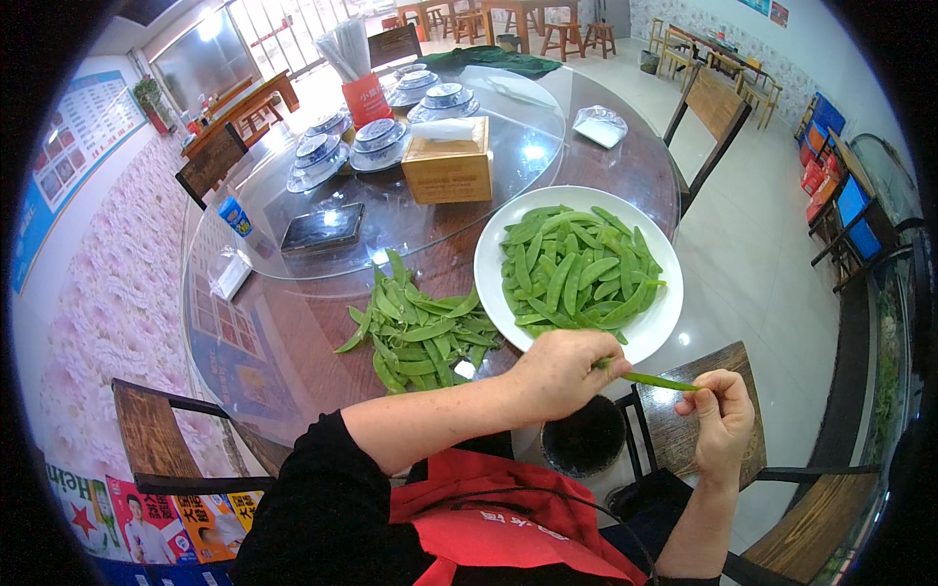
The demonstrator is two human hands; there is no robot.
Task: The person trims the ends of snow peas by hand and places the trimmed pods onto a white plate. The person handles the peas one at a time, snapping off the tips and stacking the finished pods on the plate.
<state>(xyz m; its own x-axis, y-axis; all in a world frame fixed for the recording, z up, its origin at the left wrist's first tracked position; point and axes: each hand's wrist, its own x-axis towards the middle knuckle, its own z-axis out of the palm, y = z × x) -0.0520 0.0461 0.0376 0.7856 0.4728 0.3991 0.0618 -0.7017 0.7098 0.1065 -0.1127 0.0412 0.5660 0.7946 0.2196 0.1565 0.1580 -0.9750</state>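
Note:
A single green snow pea pod [661,381] is stretched between my two hands. My left hand [575,360] pinches one end of it, just in front of the rim of a large white plate [663,333]. At the other end, my right hand [722,410] grips the tip between thumb and fingers, above a wooden chair seat. Many snow pea pods [579,267] are heaped on the plate. To the plate's left, a loose pile of snow pea pods [421,329] lies directly on the tabletop, partly behind my left forearm.
A dark bin [584,437] stands on the floor below my hands, beside a wooden chair [689,417]. On the glass turntable [396,234] are a tissue box [448,165], a black phone-like case [322,227], a blue-capped container [234,216] and several wrapped bowl sets [377,143].

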